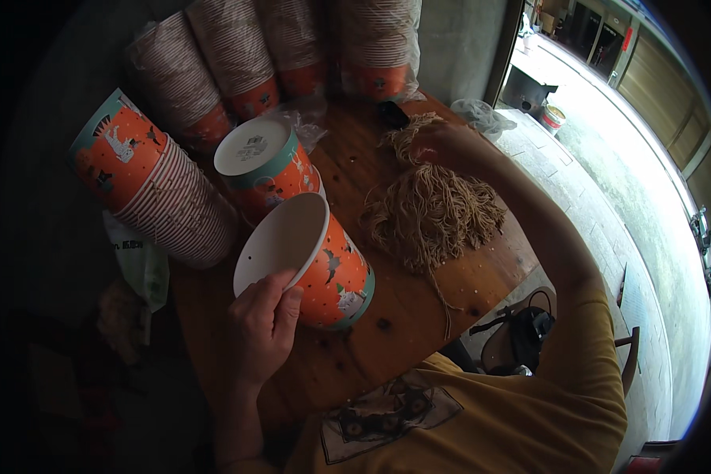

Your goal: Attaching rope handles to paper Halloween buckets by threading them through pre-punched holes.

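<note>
My left hand (262, 325) grips the near rim of an orange paper bucket (336, 276), thumb outside and fingers over the edge. The bucket tilts on the wooden table with its white inside facing up and left; a small dark spot shows on that inner wall. At the far right part of the table, my right hand (444, 147) is closed on the upper end of a bundle of beige cords (438, 213). Its fingertips are partly hidden among the strands. Loose cord ends trail toward the table's near edge.
Behind the held bucket, an upside-down bucket (280, 178) shows its white base. A tall nested stack (174, 189) leans at the left. Several plastic-wrapped stacks (237, 55) stand along the back. A crumpled clear bag (482, 117) lies beyond the cords. The table's right edge (502, 294) borders the floor.
</note>
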The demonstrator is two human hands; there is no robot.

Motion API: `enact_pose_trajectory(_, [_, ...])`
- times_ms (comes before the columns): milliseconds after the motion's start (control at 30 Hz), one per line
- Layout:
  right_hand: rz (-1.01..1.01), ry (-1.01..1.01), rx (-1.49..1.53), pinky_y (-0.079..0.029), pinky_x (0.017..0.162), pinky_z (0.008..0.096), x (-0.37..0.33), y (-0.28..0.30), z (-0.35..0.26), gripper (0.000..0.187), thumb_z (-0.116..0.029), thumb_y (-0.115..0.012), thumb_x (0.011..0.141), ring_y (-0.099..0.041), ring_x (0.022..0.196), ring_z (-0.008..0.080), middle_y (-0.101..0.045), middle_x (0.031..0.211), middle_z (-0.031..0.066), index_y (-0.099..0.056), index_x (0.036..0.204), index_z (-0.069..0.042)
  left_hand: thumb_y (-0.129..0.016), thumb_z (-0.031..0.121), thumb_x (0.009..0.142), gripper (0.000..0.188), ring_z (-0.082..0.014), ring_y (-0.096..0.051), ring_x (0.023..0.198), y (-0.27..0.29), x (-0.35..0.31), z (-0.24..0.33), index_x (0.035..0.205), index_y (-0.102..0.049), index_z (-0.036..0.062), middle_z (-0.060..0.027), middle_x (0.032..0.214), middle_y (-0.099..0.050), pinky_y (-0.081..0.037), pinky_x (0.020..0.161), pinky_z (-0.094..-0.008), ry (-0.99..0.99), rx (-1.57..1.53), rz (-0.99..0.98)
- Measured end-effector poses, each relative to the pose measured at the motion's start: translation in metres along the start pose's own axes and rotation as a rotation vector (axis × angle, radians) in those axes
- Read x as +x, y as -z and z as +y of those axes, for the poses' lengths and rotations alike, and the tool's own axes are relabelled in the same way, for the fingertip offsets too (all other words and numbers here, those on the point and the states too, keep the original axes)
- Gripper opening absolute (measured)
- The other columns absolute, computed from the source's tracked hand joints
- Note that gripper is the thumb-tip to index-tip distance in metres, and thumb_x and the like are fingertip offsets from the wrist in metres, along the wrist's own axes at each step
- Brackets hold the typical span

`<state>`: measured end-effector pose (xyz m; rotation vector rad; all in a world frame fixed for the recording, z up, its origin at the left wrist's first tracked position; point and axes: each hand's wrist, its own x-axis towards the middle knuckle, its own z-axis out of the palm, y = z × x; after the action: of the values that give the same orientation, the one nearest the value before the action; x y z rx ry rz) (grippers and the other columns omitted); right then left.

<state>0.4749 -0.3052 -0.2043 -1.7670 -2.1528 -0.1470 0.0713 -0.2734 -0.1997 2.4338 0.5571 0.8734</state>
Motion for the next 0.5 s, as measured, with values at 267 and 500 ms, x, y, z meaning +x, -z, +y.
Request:
enact_pose_trajectory(267, [-0.039,-0.119,-0.085,-0.049,0.072,0.0414,-0.010,-0.034,0.012,0.011,-0.017,-0.061,0.086,-0.060,0.090,0.0278,-0.056,0.096,0.0086,-0.058,0.092,-0.008,-0.051,0.016,0.097,0.020,-0.0139,-0.054,0.062,-0.001,-0.005,-0.004,0.106,-0.059,-0.0007,-0.0092,0.074,-0.060,-0.044,0.058,-0.0280,-0.006,-0.012,0.020])
enact_pose_trajectory(500, [0.032,-0.013,0.127,-0.047,0.071,0.0386,-0.009,-0.019,0.019,0.011,-0.013,-0.060,0.084,-0.059,0.082,0.0264,-0.056,0.089,0.0098,-0.056,0.088,-0.003,-0.050,0.016,0.097,0.020,-0.0108,-0.051,0.061,-0.003,-0.003,-0.005,0.106,-0.059,-0.0004,-0.0070,0.072,-0.059,-0.042,0.056,-0.0263,0.002,-0.046,0.028])
